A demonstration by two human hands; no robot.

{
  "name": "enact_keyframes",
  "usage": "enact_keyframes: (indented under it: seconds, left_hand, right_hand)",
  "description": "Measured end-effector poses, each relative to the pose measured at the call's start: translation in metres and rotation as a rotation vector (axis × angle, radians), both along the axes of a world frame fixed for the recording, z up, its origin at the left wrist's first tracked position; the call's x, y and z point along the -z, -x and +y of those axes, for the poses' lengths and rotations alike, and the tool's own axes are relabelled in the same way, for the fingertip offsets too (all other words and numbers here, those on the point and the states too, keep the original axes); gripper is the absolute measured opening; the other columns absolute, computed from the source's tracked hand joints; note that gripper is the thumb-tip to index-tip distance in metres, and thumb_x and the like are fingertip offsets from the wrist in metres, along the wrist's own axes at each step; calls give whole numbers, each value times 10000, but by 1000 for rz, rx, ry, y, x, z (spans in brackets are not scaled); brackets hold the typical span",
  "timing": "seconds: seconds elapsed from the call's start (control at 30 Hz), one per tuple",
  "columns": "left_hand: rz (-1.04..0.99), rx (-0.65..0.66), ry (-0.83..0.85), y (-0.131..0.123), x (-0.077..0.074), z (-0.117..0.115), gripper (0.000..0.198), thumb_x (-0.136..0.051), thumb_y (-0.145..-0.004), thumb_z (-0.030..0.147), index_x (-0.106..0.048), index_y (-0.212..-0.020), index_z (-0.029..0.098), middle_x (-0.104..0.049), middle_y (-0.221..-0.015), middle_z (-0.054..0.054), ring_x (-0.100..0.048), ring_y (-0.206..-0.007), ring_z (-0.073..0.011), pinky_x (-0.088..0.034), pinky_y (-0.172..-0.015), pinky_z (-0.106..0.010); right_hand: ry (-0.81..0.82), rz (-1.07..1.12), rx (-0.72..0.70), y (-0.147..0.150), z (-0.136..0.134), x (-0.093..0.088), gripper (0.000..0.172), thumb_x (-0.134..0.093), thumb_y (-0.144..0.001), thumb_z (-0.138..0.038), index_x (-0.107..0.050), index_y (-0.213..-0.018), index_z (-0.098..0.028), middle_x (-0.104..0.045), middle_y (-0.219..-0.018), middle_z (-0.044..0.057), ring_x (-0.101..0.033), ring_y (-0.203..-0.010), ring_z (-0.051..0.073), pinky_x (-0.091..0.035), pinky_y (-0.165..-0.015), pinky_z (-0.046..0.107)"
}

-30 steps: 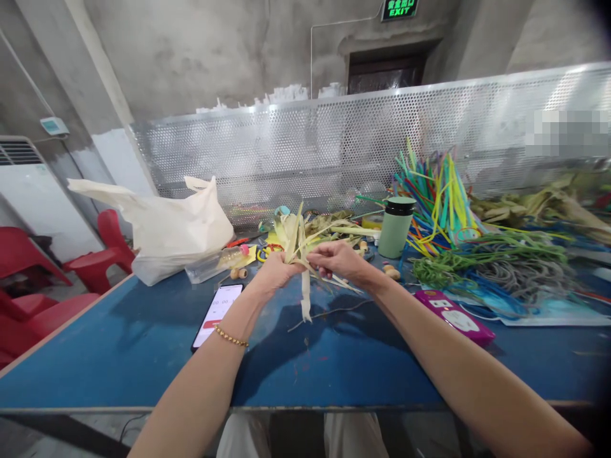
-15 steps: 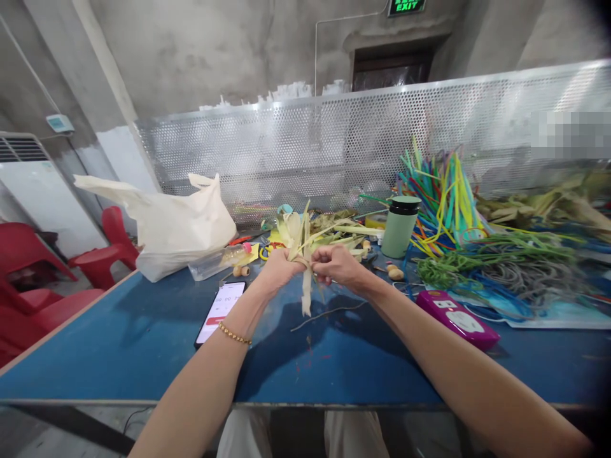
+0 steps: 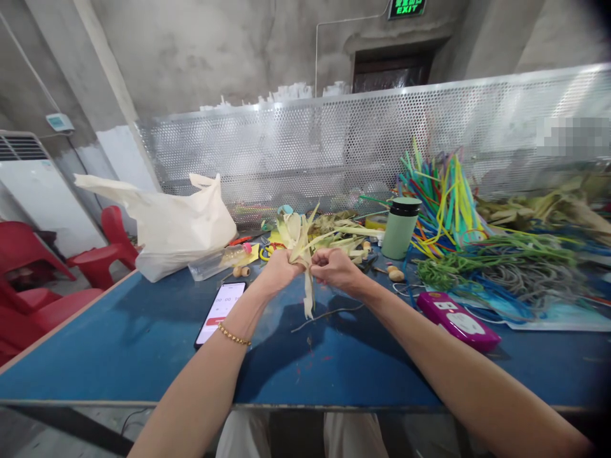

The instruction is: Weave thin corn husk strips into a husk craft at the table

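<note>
Both hands meet above the middle of the blue table (image 3: 119,356). My left hand (image 3: 278,271) is closed around a bundle of pale dried leaf strips (image 3: 301,236) that fans upward, with one strip hanging down below the fist. My right hand (image 3: 335,267) is closed in a pinch on the same bundle, right beside the left hand. A thin dark twig (image 3: 329,313) lies on the table just under the hands. A gold bead bracelet sits on my left wrist.
A phone (image 3: 220,303) with a lit screen lies left of the hands. A cream bag (image 3: 172,222) stands at the back left. A green flask (image 3: 401,227), coloured strips (image 3: 443,191), tangled cords (image 3: 501,267) and a magenta case (image 3: 458,320) fill the right. Red chairs (image 3: 28,280) stand off the left edge.
My right hand has drawn in closer to the left and tightened into a pinch on the bundle. The leaf bundle stays in about the same place.
</note>
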State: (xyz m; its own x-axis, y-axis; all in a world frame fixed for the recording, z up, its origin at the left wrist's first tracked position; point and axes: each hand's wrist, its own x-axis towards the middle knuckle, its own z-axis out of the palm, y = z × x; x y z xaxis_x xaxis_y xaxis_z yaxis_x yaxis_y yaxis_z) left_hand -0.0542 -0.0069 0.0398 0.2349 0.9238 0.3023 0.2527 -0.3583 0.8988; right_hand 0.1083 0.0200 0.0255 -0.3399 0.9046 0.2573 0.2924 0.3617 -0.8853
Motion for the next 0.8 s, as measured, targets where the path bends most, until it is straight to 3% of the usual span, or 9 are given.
enact_keyframes:
  seconds: [0.2,0.4,0.67,0.8]
  left_hand:
    - [103,-1,-54,1,7,8,164,-531,-655,220,-396,-569,184,-330,-582,40,-259,-552,-83,-217,-516,-237]
    - [83,-17,-30,1,7,7,151,-518,-669,260,-407,-595,187,-337,-573,48,-264,-543,-83,-206,-503,-240]
    - [-27,-10,92,-1,1,1,97,-528,-638,209,-442,-599,187,-312,-483,74,-228,-454,-63,-161,-472,-237]
    - [-124,6,183,-2,1,0,177,-583,-639,214,-411,-602,197,-283,-475,89,-192,-422,-46,-132,-450,-238]
  right_hand:
    - [18,14,0,2,3,6,32,-547,-597,-179,-517,-586,-180,-541,-429,-43,-453,-369,74,-326,-354,175]
    - [45,11,7,2,4,8,43,-560,-609,-195,-521,-622,-187,-538,-433,-47,-460,-374,86,-341,-367,190]
    - [-324,-185,170,11,-6,-1,84,-584,-610,-174,-524,-551,-174,-524,-476,-24,-465,-454,88,-332,-447,207]
    - [-199,-114,68,7,-5,0,63,-556,-635,-211,-508,-602,-186,-537,-478,-27,-489,-435,99,-343,-432,208]
